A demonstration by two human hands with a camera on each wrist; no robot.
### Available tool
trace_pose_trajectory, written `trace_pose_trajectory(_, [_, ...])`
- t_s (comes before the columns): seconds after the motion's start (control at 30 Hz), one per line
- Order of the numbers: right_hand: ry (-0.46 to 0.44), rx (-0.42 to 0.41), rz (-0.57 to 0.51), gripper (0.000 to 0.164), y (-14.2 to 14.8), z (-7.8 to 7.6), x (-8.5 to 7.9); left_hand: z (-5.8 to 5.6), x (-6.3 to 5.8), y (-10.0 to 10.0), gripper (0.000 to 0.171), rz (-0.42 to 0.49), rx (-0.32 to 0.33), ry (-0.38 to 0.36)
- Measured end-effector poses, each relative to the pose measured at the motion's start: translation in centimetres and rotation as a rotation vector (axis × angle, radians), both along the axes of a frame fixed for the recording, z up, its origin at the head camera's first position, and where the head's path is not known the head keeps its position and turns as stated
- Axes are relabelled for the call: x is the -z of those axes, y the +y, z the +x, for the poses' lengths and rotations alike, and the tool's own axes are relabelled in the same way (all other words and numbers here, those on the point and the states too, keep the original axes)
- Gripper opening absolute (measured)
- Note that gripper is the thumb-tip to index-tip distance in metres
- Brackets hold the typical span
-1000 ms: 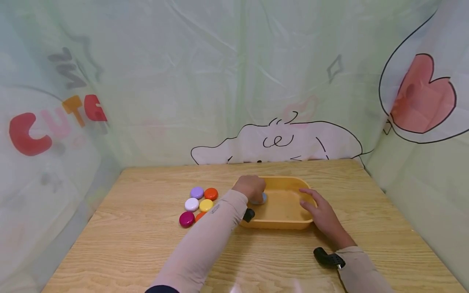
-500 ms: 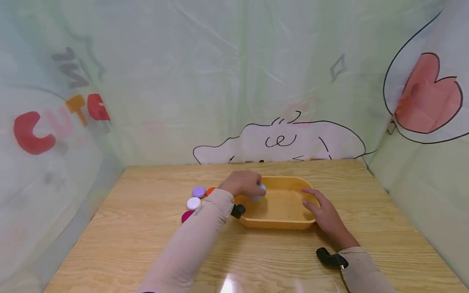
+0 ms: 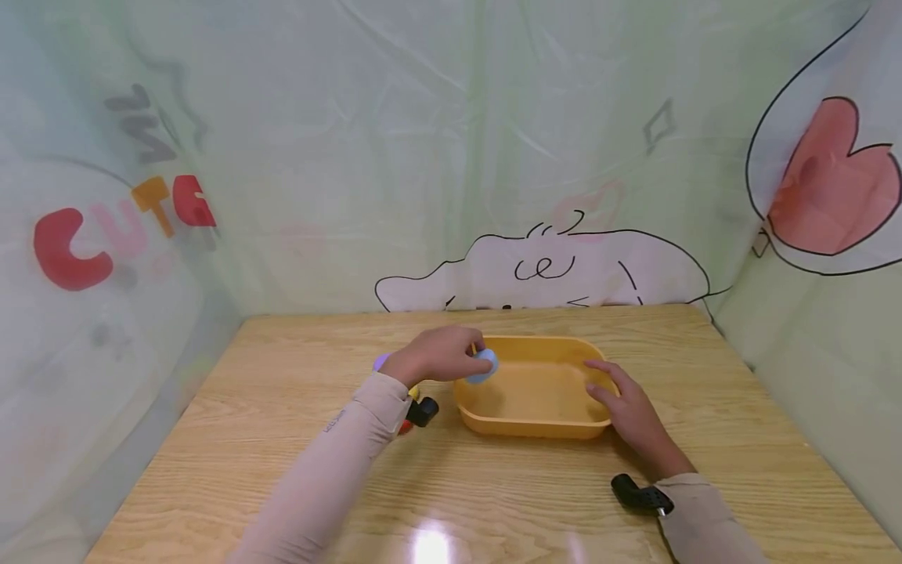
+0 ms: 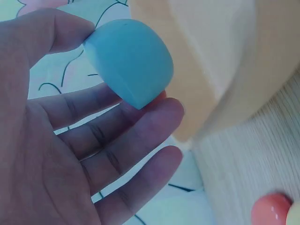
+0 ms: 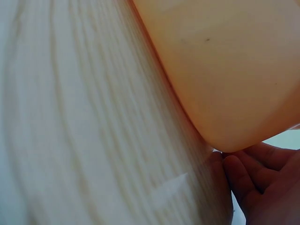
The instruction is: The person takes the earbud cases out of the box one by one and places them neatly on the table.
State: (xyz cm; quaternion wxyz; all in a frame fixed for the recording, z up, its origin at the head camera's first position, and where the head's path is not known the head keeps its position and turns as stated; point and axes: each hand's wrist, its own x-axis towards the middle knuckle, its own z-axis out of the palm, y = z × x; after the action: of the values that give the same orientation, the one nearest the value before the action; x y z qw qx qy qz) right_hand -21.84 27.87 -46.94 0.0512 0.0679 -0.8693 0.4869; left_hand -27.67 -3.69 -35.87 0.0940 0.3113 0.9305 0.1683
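Observation:
My left hand (image 3: 442, 355) holds a glossy light blue disc (image 3: 483, 366) between thumb and fingers, above the left rim of a yellow-orange tray (image 3: 532, 428). In the left wrist view the blue disc (image 4: 131, 61) looks smooth and domed, the thumb on one edge and fingertips on the other side. At the tray's right end my right hand (image 3: 634, 415) grips the rim, with the thumb reaching over to the inside. Fingers (image 5: 243, 178) touch the tray's outer corner from below in the right wrist view.
Coloured discs lie on the wooden table (image 3: 282, 454) left of the tray, mostly hidden by the left arm. A purple disc (image 3: 380, 362), a yellow disc (image 3: 414, 392) and a red disc (image 3: 405, 428) peek out. A printed curtain (image 3: 317, 157) surrounds the table.
My left hand has lifted the blue disc from inside the tray and carried it left to the tray's left rim. The right hand stays at the right end.

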Motion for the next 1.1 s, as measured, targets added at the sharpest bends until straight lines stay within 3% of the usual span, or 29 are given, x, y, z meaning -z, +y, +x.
trace_pose_trajectory(0.53, [0.031,-0.012,-0.002,0.044,0.2,-0.3,0.3,4.2,0.4,-5.7,0.029,-0.008,-0.013,0.126])
trace_pose_trajectory(0.63, [0.026,-0.013,0.002,0.044,0.1,-0.2,0.2,5.1,0.7,-7.1,0.030,0.000,-0.044,0.095])
trace_pose_trajectory(0.87, [0.008,-0.008,0.002,0.046,0.0,-0.2,-0.4,6.6,2.3,-9.8,0.028,-0.004,-0.071,0.052])
trace_pose_trajectory(1.1, [0.004,-0.012,-0.008,0.046,-0.2,-0.1,-0.1,7.9,4.4,-11.7,0.025,-0.076,-0.065,0.135])
